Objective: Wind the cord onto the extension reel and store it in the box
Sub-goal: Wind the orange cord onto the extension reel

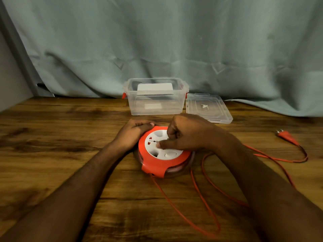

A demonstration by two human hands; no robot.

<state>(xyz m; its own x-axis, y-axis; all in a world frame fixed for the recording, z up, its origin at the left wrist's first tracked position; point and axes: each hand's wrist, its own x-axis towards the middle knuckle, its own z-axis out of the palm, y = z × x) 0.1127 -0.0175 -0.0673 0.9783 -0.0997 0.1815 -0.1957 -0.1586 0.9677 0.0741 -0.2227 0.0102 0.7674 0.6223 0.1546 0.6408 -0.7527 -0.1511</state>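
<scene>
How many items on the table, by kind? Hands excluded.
Extension reel with orange cord and plug: 1
Clear plastic box, open: 1
Clear lid, lying beside the box: 1
Total: 3

Head view, forward and down

One wide-angle camera worn on the person's head looks down over both forearms onto a wooden table (52, 137), close to the near edge (lines bow toward the frame borders), and faces a curtain (157, 41) hanging behind the table's far edge.
</scene>
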